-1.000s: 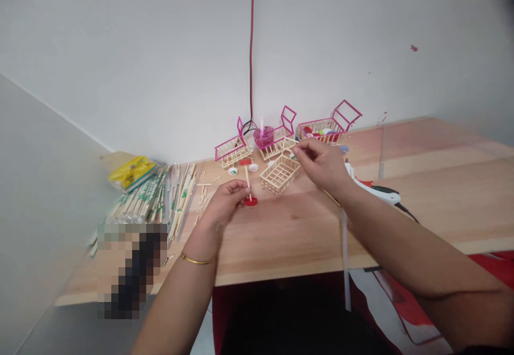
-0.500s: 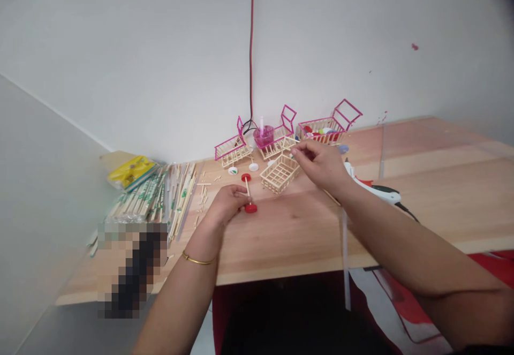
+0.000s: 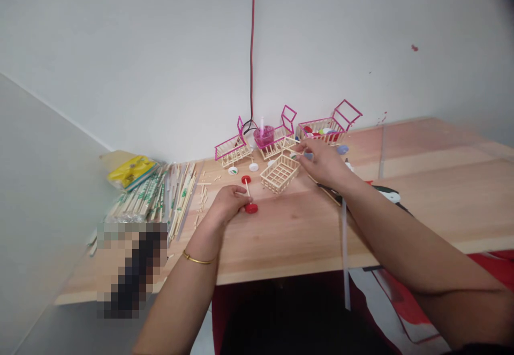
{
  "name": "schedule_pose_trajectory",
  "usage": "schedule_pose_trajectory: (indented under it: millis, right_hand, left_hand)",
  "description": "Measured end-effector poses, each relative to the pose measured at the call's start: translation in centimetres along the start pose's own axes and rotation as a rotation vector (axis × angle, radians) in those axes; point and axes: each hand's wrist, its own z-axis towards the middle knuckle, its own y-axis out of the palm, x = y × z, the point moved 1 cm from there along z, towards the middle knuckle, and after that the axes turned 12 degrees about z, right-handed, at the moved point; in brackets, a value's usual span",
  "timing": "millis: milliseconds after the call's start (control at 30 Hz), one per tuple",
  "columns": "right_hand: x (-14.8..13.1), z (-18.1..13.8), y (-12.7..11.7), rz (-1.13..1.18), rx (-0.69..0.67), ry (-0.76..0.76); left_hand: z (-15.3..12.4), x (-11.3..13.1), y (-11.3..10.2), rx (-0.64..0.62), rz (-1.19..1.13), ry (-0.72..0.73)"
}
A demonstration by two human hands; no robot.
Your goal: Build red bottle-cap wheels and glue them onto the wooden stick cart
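My left hand is closed on a short wooden stick with a red bottle cap on each end, which lies low on the wooden table. My right hand reaches farther back, fingers pinched beside a bare wooden stick basket; whatever the fingers hold is too small to name. A small blue cap shows at its fingertips.
Three pink-rimmed stick baskets and a pink cup stand by the wall. Wrapped chopsticks and a yellow packet lie at the left. A glue gun lies under my right forearm. Loose caps lie near the baskets.
My left hand lowered the stick with red caps from upright to lying on the table. My right hand moved down and back toward the caps behind the bare basket.
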Motion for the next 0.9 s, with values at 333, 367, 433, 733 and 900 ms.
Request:
schedule_pose_trajectory:
  millis: [333, 367, 433, 733, 900]
  right_hand:
    - [-0.4, 0.0, 0.2, -0.009, -0.143, -0.006]
    - [-0.4, 0.1, 0.2, 0.009, -0.133, 0.000]
    - [-0.7, 0.0, 0.0, 0.059, -0.118, 0.010]
    - [-3.8, -1.1, 0.8, 0.138, -0.104, -0.041]
    - [-4.5, -1.8, 1.9, 0.105, -0.157, -0.096]
  left_hand:
    - [-0.3, 0.3, 0.0, -0.003, -0.033, -0.002]
    - [-0.3, 0.3, 0.0, -0.003, -0.033, -0.002]
    - [-0.4, 0.4, 0.1, -0.003, -0.038, -0.001]
    - [-0.1, 0.4, -1.9, 0.053, -0.124, -0.035]
    - [-0.7, 1.1, -3.1, 0.134, -0.234, -0.021]
